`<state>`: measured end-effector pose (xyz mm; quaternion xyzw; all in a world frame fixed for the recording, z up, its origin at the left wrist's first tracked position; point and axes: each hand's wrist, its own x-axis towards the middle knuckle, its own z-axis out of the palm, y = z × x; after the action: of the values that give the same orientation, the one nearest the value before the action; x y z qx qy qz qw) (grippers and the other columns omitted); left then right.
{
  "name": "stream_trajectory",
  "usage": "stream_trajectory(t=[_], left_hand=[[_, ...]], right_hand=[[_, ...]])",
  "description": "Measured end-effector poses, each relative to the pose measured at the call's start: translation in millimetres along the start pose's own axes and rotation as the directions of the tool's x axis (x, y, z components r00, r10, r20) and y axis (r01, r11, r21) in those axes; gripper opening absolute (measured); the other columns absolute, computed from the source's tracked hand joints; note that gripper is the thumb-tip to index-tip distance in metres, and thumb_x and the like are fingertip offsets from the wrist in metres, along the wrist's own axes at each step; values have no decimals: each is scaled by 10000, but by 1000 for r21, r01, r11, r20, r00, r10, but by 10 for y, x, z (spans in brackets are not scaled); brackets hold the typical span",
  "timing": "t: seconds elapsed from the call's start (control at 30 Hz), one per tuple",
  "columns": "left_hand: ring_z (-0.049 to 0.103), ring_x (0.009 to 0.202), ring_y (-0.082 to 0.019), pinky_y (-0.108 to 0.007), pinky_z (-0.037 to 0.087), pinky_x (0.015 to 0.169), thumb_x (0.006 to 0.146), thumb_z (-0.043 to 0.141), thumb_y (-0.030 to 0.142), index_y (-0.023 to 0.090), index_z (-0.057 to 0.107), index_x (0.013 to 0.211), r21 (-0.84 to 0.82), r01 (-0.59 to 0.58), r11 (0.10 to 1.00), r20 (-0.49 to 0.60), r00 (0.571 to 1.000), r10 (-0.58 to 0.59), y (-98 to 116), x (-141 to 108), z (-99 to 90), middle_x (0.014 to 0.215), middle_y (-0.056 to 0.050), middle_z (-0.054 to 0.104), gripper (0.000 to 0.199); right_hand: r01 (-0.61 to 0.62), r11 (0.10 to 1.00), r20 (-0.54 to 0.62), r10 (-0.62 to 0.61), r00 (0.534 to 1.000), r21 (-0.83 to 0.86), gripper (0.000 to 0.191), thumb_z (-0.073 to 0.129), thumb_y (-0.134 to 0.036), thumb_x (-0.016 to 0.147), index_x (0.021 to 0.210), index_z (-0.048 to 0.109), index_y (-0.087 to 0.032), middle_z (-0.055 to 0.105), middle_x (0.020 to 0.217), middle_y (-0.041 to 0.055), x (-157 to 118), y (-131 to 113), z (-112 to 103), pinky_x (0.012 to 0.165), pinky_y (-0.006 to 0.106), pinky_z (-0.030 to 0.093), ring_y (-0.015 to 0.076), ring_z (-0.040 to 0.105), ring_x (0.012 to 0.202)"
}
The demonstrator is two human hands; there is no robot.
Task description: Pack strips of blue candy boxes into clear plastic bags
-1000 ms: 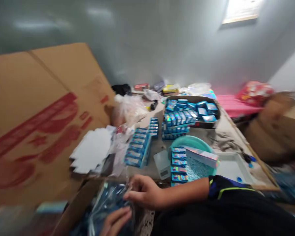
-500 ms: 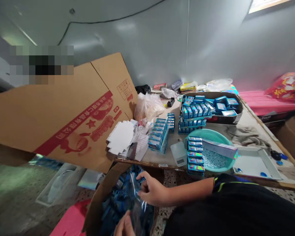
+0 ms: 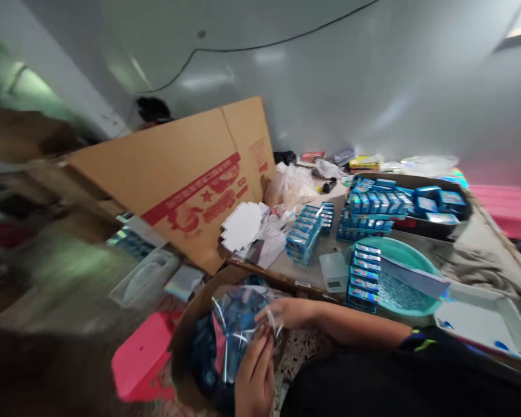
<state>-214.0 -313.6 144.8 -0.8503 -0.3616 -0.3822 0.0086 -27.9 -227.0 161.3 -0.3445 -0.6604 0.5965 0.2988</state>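
A clear plastic bag (image 3: 234,324) is spread out above an open carton (image 3: 186,365) filled with small blue packs. My right hand (image 3: 286,313) reaches in from the right and grips the bag's edge, its fingertips partly behind the film. My left hand (image 3: 256,365) comes up from below, its fingers closed on the same edge against the right hand. Glare and blur hide the exact finger contact. Beside my right forearm stands a stack of blue boxes (image 3: 364,275) at the table's front edge.
On the table are a teal basin (image 3: 410,249) of small pale pieces, a white tray (image 3: 481,318), a small scale (image 3: 333,271), more stacked blue boxes (image 3: 304,229) and a full box (image 3: 455,226). A large cardboard sheet (image 3: 191,150) leans behind; a pink stool (image 3: 143,359) stands left.
The view has swung left. My hands have come together, and the plastic bag, a narrow strip between them before, is now spread wide over the carton.
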Motion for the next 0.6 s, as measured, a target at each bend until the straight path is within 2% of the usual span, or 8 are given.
stream_trajectory(t=[0.07,0.1,0.2,0.27,0.37,0.43,0.53,0.6], left_hand=[[700,1187,-272,-374,648,969,953,545,118,300,522,1507,28,13,1000,-34,999,-12,123,-9,14,1295,-83,714,583],[690,1205,-259,-366,626,1004,963,540,118,266,573,1456,44,22,999,-48,999,-20,168,-15,24,1286,-90,717,516],[701,1180,-211,-321,591,1036,981,506,96,205,692,1253,89,79,993,-115,991,-68,270,-53,31,1203,-91,742,347],[713,1147,-188,-292,592,1021,991,502,101,196,708,1186,87,137,987,-158,980,-122,340,-86,2,1168,-90,748,299],[700,1166,-187,-296,593,1020,1004,516,131,191,687,1234,85,193,978,-168,970,-177,462,-121,-80,1198,-97,736,292],[698,1166,-189,-306,596,1018,1000,528,128,188,672,1265,111,203,973,-165,969,-184,533,-145,-145,1190,-97,737,308],[717,1116,-183,-298,610,988,991,523,104,188,688,1227,168,255,952,-210,953,-219,604,-229,-250,1129,-85,755,300],[721,1112,-186,-295,616,977,987,520,99,187,694,1215,202,305,931,-263,932,-248,642,-321,-312,1131,-88,757,300]], right_hand=[[-66,931,-33,83,996,359,576,720,-640,756,1058,749,-150,762,983,100,13,14,62,771,352,569,189,686,808],[-70,908,-68,108,992,414,679,719,-719,716,1069,748,-140,757,1026,119,19,7,108,834,396,569,213,694,865],[40,946,-162,14,987,322,685,722,-770,703,984,776,-147,754,1079,148,2,-63,244,1059,483,477,278,678,1070],[53,921,-63,-31,998,386,615,734,-705,751,1072,759,-181,754,1117,140,-29,-122,298,1117,493,433,281,671,1129],[-254,719,282,84,956,647,719,775,-617,750,1338,593,-246,735,1190,123,-28,-157,363,1096,469,457,257,699,1121],[-407,658,405,165,899,634,764,779,-632,733,1358,545,-258,693,1278,134,28,-131,451,1107,476,448,272,669,1204],[-216,823,273,77,959,526,653,811,-652,702,1170,643,-231,618,1383,145,174,-60,655,1171,470,397,299,547,1362],[-141,827,280,-21,960,544,607,819,-623,718,1148,649,-230,619,1372,139,289,-38,805,1174,454,405,285,543,1363]])
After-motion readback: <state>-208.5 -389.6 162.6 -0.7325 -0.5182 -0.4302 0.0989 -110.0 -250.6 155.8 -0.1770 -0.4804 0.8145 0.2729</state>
